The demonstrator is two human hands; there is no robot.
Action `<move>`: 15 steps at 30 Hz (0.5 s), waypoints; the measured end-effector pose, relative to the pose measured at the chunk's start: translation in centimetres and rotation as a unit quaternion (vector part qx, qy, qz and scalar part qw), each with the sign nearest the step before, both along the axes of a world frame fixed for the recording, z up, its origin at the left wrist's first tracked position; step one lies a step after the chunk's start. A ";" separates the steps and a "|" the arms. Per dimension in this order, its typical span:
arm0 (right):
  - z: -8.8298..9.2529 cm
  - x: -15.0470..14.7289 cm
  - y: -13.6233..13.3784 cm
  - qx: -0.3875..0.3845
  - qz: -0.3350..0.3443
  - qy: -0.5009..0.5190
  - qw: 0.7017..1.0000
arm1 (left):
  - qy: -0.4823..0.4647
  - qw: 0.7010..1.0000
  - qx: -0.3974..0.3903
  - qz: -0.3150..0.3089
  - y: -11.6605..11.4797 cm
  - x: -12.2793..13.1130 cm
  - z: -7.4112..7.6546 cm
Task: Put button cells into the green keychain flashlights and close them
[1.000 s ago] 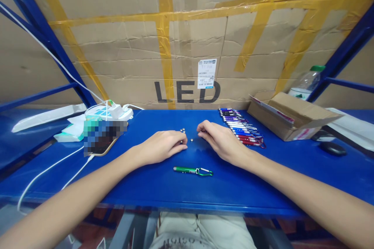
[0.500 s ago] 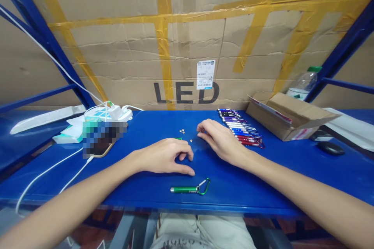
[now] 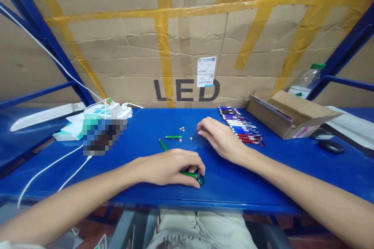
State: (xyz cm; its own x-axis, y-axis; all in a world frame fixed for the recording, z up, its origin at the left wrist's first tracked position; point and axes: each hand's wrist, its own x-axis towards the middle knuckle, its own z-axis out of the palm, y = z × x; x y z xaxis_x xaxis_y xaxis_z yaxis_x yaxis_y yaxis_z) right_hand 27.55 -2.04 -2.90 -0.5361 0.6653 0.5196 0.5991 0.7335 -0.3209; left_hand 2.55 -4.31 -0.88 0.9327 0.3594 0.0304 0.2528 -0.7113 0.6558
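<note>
My left hand (image 3: 172, 168) lies near the table's front edge with its fingers closed over a green keychain flashlight (image 3: 195, 176); only the flashlight's carabiner end shows past the fingertips. Two green flashlight parts (image 3: 169, 140) lie on the blue table behind that hand. Beside them sit several small button cells (image 3: 182, 128). My right hand (image 3: 219, 138) rests palm down right of the cells, fingers curled and pinched at the tips; whether anything is in them is hidden. A row of several keychain flashlights (image 3: 241, 126) lies just beyond it.
An open cardboard box (image 3: 288, 114) stands at the right with a plastic bottle (image 3: 306, 79) behind. A black mouse (image 3: 331, 146) lies further right. A power strip (image 3: 109, 111), a phone (image 3: 101, 138) and white cables sit left. A taped cardboard wall closes the back.
My left hand moved from the button cells toward the front edge and closed on the green flashlight, uncovering two green parts. My right hand stayed in place.
</note>
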 end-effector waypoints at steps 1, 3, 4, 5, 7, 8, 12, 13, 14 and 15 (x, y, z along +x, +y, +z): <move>0.0 0.0 0.0 -0.001 -0.001 0.000 1.000 | -0.005 1.000 0.006 0.012 0.2 -0.1 -0.1; 0.1 -0.1 0.0 -0.001 -0.002 -0.001 1.000 | -0.008 0.999 0.040 0.029 0.6 -0.2 -0.2; 0.1 -0.1 0.0 0.000 -0.004 -0.002 1.000 | -0.013 0.997 0.063 0.031 0.8 -0.3 -0.2; 0.1 -0.1 0.0 0.001 -0.006 -0.004 1.000 | -0.015 0.996 0.087 0.032 0.9 -0.4 -0.2; 0.1 -0.1 0.0 0.004 -0.010 -0.007 1.000 | -0.017 0.992 0.123 0.029 1.1 -0.5 -0.3; 0.1 0.0 0.0 0.005 -0.012 -0.010 1.000 | -0.017 0.991 0.132 0.027 1.1 -0.5 -0.3; 0.0 0.1 0.0 0.004 -0.008 -0.021 1.000 | -0.015 0.991 0.128 0.025 0.9 -0.3 -0.4; 0.0 0.1 0.0 0.002 -0.006 -0.024 1.000 | -0.017 0.992 0.124 0.024 0.9 -0.3 -0.4; 0.0 0.1 0.0 0.001 -0.004 -0.027 1.000 | -0.019 0.992 0.120 0.022 0.8 -0.3 -0.4; 0.0 0.1 0.0 -0.001 -0.004 -0.030 1.000 | -0.021 0.993 0.117 0.022 0.9 -0.3 -0.3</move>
State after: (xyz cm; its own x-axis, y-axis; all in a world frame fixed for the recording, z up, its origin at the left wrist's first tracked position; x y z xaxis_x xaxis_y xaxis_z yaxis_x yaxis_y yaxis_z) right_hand 27.66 -2.00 -2.95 -0.5609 0.6703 0.4858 0.6224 0.7284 -0.2864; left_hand 2.21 -3.46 -1.17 0.9127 0.3774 0.1568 0.2619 -0.8347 0.4845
